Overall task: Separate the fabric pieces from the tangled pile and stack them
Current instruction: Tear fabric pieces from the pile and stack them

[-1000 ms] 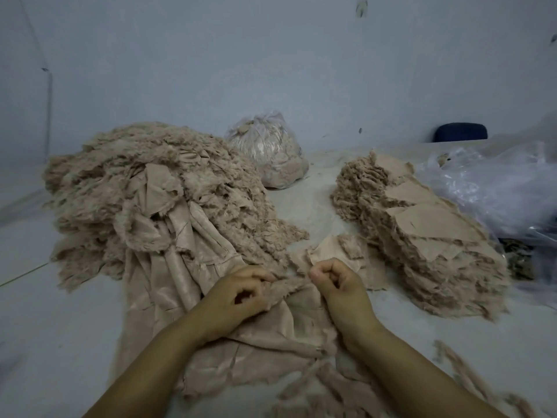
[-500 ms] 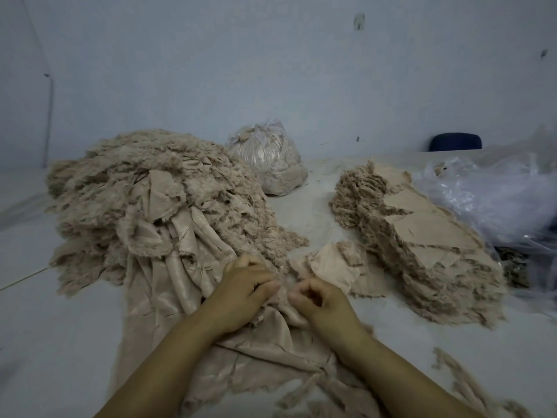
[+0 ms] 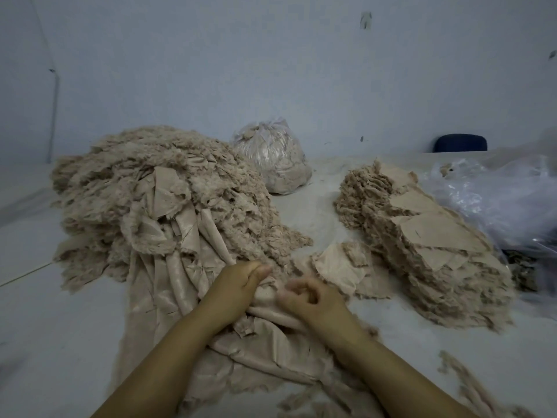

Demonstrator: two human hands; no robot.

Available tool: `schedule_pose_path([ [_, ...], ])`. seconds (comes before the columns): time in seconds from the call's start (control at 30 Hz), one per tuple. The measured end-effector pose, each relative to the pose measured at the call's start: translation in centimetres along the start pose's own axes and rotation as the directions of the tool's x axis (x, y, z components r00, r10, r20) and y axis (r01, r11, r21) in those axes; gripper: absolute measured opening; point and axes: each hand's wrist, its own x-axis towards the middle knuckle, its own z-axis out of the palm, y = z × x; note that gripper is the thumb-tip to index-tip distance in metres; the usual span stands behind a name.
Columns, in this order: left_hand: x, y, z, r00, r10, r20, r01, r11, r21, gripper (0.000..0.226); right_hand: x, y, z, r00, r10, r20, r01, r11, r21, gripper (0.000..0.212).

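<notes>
The tangled pile of beige fabric pieces sits toward the left side of the white desk, frayed and heaped high, with long satin-like folds spilling from it toward the near edge. Those folds spread into a wrinkled sheet of beige cloth that runs under both forearms.

The left hand rests on this cloth at the foot of the pile, fingers curled and thumb pressed against them, gripping a bunch of the fabric. The right hand lies just beside it, fingers curled inward over the same cloth; it is motion-blurred, and whether it actually pinches a piece I cannot tell. The 2 hands are close together but not touching.

Just right of the right hand lies a loose fabric piece, flat on the desk. Beyond it, toward the right side, the stack of separated pieces leans in a long, layered mound with flat panels showing on top.

At the far edge, between pile and stack, stands a clear plastic bag stuffed with beige scraps. A crumpled sheet of clear plastic lies at the right edge, touching the stack. A dark blue chair back shows past the far right corner. Frayed scraps lie near the front right corner.
</notes>
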Motion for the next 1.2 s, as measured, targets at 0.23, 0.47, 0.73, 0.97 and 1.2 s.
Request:
schedule_pose_path([
  [0.23, 0.4, -2.4, -2.0, 0.955, -0.197, -0.222, 0.218, 0.973, 0.072, 0.032, 0.0, 0.5, -1.3, 0.992, -0.11, -0.056, 0.111, 0.994, 0.023, 0.03],
  [0.47, -0.6, -0.7, 0.2, 1.0, -0.016, 0.001, 0.015, 0.999, 0.04, 0.032, -0.2, -0.2, -1.2, 1.0, -0.013, -0.006, 0.013, 0.997, 0.074, 0.048],
  [0.73, -1.0, -1.0, -1.5, 0.959, -0.051, 0.28, 0.014, 0.991, 0.135, 0.014, 0.4, 0.5, -2.4, 0.923, 0.06, -0.38, 0.068, 0.947, 0.315, 0.021],
  [0.97, -1.1, 0.2, -0.1, 0.957, 0.069, 0.281, -0.073, 0.997, 0.001, 0.031, -0.1, 0.1, -2.3, 0.96, 0.145, -0.239, -0.021, 0.89, 0.456, 0.037],
  [1.2, -1.1, 2.9, 1.1, 0.972, -0.178, 0.153, 0.234, 0.684, -0.691, 0.021, -0.5, 0.5, -2.5, 0.992, 0.115, -0.058, -0.072, 0.867, 0.494, 0.018],
])
